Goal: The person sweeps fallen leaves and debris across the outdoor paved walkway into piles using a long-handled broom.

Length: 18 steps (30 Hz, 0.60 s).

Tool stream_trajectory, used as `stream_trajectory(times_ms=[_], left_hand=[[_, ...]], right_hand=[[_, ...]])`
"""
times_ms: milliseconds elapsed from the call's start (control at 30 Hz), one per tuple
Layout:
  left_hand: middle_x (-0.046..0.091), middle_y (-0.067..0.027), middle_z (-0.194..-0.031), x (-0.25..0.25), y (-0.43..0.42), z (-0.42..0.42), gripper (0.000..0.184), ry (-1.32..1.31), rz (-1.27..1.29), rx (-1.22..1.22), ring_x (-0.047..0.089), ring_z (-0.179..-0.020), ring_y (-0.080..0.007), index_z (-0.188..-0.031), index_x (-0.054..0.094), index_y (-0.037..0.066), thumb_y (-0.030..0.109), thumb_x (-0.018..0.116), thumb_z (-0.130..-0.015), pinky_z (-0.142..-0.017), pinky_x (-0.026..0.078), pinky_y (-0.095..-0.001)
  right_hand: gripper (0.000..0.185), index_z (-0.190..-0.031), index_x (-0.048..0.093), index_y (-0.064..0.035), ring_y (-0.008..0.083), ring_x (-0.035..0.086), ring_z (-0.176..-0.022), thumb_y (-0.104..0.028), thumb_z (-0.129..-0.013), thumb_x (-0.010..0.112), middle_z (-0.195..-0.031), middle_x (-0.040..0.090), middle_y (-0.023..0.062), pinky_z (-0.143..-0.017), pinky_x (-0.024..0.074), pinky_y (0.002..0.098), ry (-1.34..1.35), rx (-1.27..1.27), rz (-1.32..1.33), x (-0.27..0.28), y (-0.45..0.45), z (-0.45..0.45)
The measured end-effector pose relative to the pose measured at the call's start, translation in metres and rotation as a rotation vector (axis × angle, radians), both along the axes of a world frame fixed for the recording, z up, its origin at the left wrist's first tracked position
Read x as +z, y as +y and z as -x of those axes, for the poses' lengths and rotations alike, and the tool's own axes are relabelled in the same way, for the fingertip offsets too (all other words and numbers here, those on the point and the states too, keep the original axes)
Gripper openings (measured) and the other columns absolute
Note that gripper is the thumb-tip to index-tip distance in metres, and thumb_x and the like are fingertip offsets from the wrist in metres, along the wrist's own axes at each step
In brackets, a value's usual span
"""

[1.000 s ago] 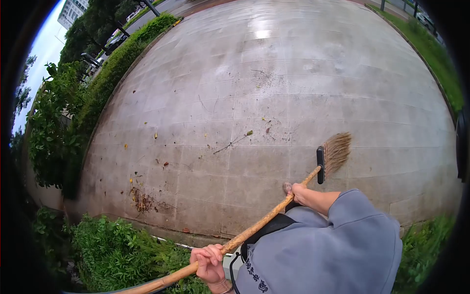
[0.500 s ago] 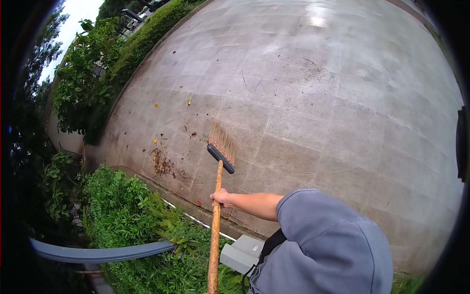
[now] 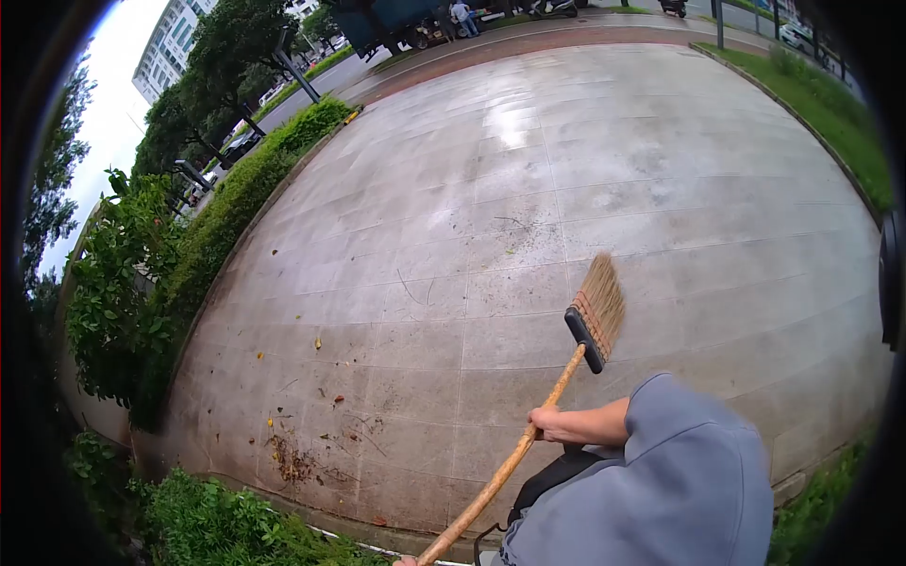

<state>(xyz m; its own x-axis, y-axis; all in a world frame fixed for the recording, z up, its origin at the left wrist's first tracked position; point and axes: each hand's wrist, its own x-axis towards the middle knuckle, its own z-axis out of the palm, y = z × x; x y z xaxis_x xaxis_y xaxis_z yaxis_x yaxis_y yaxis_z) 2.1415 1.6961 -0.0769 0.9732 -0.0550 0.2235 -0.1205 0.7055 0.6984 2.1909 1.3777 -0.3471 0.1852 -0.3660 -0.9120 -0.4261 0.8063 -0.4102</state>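
Observation:
A long-handled broom [image 3: 593,311] with tan bristles, a black head block and a wooden handle reaches out over the paving. My right hand [image 3: 545,424] is closed around the handle, a short way behind the head. At the bottom edge of the view, my left hand [image 3: 406,561] shows only in part, wrapped on the handle's upper end. The bristles point away from me, right of the middle, and whether they touch the ground is hard to tell. Left of the broom lies a heap of brown leaves [image 3: 294,462] with a few yellow leaves around it.
Damp stone paving [image 3: 510,368] spreads ahead, with thin twigs [image 3: 415,291] and scattered debris [image 3: 528,234]. A hedge [image 3: 274,160] borders the left, grass [image 3: 802,113] the right, and green plants [image 3: 217,519] the near left. People [image 3: 462,17] and vehicles are far off at the top.
The broom has swung to the right, its head moving away from the leaf heap, with my right hand travelling along. The view has tilted up, showing the street beyond.

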Motion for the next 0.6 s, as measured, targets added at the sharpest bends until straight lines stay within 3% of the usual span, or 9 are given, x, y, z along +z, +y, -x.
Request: stream_trajectory(times_ms=[67, 100, 200, 300, 400, 467, 533, 567, 600], left_hand=[[0.033, 0.0024, -0.045, -0.025, -0.057, -0.032, 0.026, 0.066, -0.042, -0.108, 0.035, -0.042, -0.0116, -0.078, 0.041, 0.01, 0.028, 0.04, -0.096, -0.063, 0.041, -0.031], [0.035, 0.0016, -0.046, -0.031, -0.093, -0.04, 0.027, 0.023, -0.135, -0.194, 0.037, -0.043, -0.0122, -0.078, 0.041, 0.009, 0.029, 0.041, -0.096, -0.066, 0.042, -0.0324], [0.045, -0.0036, -0.057, -0.042, -0.187, -0.047, 0.026, -0.02, -0.317, -0.52, 0.051, -0.061, -0.0177, -0.075, 0.047, 0.005, 0.023, 0.048, -0.093, -0.078, 0.044, -0.0402], [0.047, -0.0049, -0.06, -0.055, -0.225, -0.06, 0.027, -0.046, -0.399, -0.7, 0.053, -0.067, -0.0187, -0.073, 0.049, 0.003, 0.022, 0.051, -0.092, -0.079, 0.044, -0.042], [0.047, -0.0042, -0.057, -0.035, -0.224, -0.083, 0.031, 0.034, -0.369, -0.566, 0.052, -0.062, -0.0182, -0.072, 0.049, 0.004, 0.026, 0.05, -0.092, -0.079, 0.044, -0.0414], [0.042, -0.0032, -0.051, -0.016, -0.223, -0.092, 0.032, -0.02, -0.351, -0.383, 0.046, -0.053, -0.0179, -0.073, 0.046, 0.006, 0.032, 0.048, -0.092, -0.073, 0.044, -0.0396], [0.038, -0.0014, -0.047, 0.013, -0.219, -0.087, 0.034, -0.096, -0.403, -0.221, 0.043, -0.046, -0.0151, -0.076, 0.045, 0.007, 0.036, 0.044, -0.094, -0.069, 0.044, -0.037], [0.04, -0.0016, -0.049, 0.034, -0.219, -0.072, 0.031, -0.068, -0.432, -0.112, 0.042, -0.049, -0.0151, -0.077, 0.047, 0.007, 0.034, 0.044, -0.093, -0.068, 0.041, -0.0368], [0.042, -0.0019, -0.052, 0.057, -0.219, -0.059, 0.029, -0.048, -0.466, -0.004, 0.042, -0.052, -0.0151, -0.077, 0.048, 0.008, 0.032, 0.044, -0.093, -0.067, 0.038, -0.0366]], right_hand=[[0.018, -0.092, 0.049, 0.0028, 0.0265, 0.059, -0.052, -0.001, -0.076, 0.056, -0.067, 0.055, 0.0144, -0.047, 0.0533, 0.0421, 0.017, -0.145, 0.094, -0.04, -0.069, 0.031], [0.017, -0.092, 0.049, 0.0022, 0.0268, 0.06, -0.054, -0.004, -0.077, 0.056, -0.07, 0.055, 0.014, -0.049, 0.054, 0.0421, 0.067, -0.219, 0.115, -0.03, -0.103, 0.051], [0.013, -0.09, 0.046, -0.0006, 0.0252, 0.059, -0.06, -0.006, -0.08, 0.052, -0.073, 0.052, 0.0099, -0.056, 0.0554, 0.0419, 0.061, -0.322, -0.124, -0.123, -0.2, 0.117], [0.011, -0.089, 0.045, -0.0011, 0.0248, 0.059, -0.064, -0.005, -0.08, 0.05, -0.077, 0.051, 0.0105, -0.061, 0.0553, 0.0444, 0.112, -0.392, -0.181, -0.132, -0.212, 0.138], [0.012, -0.091, 0.047, 0.0005, 0.0267, 0.06, -0.068, -0.003, -0.08, 0.05, -0.082, 0.054, 0.0132, -0.061, 0.0537, 0.0479, 0.123, -0.314, -0.192, -0.117, -0.211, 0.086], [0.02, -0.097, 0.048, 0.0038, 0.0316, 0.06, -0.068, -0.002, -0.077, 0.051, -0.081, 0.055, 0.0161, -0.054, 0.0523, 0.0488, 0.241, -0.022, 0.205, -0.108, -0.203, 0.038], [0.027, -0.103, 0.044, 0.0047, 0.0287, 0.061, -0.059, -0.002, -0.077, 0.051, -0.079, 0.056, 0.016, -0.047, 0.0534, 0.0455, 0.194, -0.007, -0.033, -0.103, -0.184, -0.013], [0.03, -0.106, 0.042, 0.0034, 0.0269, 0.061, -0.056, -0.002, -0.078, 0.05, -0.078, 0.055, 0.0161, -0.047, 0.0543, 0.0453, 0.19, -0.004, -0.045, -0.04, -0.171, -0.037], [0.032, -0.109, 0.042, 0.0032, 0.0272, 0.061, -0.056, -0.001, -0.078, 0.05, -0.078, 0.056, 0.016, -0.048, 0.0547, 0.0449, 0.162, 0.223, -0.016, -0.128, -0.141, -0.061]])
